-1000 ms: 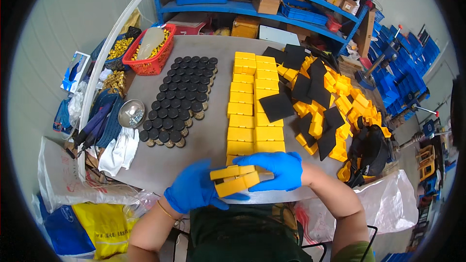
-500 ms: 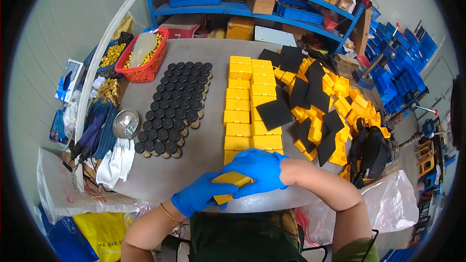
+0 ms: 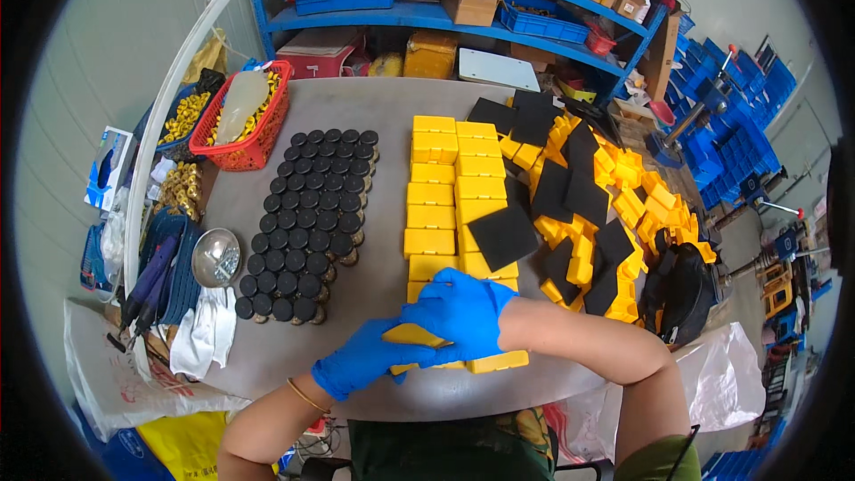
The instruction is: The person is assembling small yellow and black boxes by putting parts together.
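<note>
Both my hands wear blue gloves and meet over a yellow block [image 3: 411,336] at the near edge of the grey table [image 3: 383,98]. My left hand [image 3: 361,361] grips the block from below and the left. My right hand [image 3: 459,312] presses down on it from above, covering most of it. The block lies at the near end of two rows of yellow blocks [image 3: 450,183] running away from me. A black foam square [image 3: 503,236] rests on the right row just beyond my right hand.
Rows of black round caps [image 3: 307,223] fill the table's left half. A loose heap of yellow blocks and black foam squares [image 3: 597,196] lies to the right. A red basket [image 3: 240,116], a small metal bowl [image 3: 216,256] and blue shelves [image 3: 463,0] surround the table.
My hands carried the yellow block forward from near my body onto the table's front edge, and my right hand came to lie on top of it.
</note>
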### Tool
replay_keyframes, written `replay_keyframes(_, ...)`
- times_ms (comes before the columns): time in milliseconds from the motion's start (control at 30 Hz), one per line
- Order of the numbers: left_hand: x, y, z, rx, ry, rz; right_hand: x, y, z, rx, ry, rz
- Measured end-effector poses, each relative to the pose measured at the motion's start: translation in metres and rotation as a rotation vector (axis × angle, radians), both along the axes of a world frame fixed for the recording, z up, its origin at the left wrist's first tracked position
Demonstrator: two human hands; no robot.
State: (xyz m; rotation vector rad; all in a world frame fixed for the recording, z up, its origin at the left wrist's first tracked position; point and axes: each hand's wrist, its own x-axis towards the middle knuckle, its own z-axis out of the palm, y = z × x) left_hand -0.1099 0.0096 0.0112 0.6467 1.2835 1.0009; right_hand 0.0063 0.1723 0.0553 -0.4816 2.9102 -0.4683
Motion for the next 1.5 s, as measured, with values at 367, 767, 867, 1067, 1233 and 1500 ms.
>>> replay_keyframes(367,-0.047,0.034,-0.001,0.406,0.294,0.353,-0.060,0.075,-0.032,0.288,0.226,-0.473)
replay_keyframes(767,-0.015,0.000,0.003,0.440,0.175,0.340,-0.051,0.099,-0.014,0.102,0.382,-0.955)
replay_keyframes(867,-0.020,-0.026,0.013,0.304,0.235,0.434,0.035,0.088,0.026,-0.004,0.198,-1.100)
replay_keyframes(1067,0.000,-0.029,0.006,0.291,0.144,0.480,0.141,0.092,-0.006,0.333,-0.307,-1.276)
replay_keyframes(1233,0.057,0.005,0.008,0.400,0.120,0.158,0.172,0.106,-0.023,0.218,0.039,-1.078)
replay_keyframes(1500,0.100,0.039,-0.009,0.316,-0.795,0.273,0.139,0.012,-0.004,-1.058,0.298,-0.672)
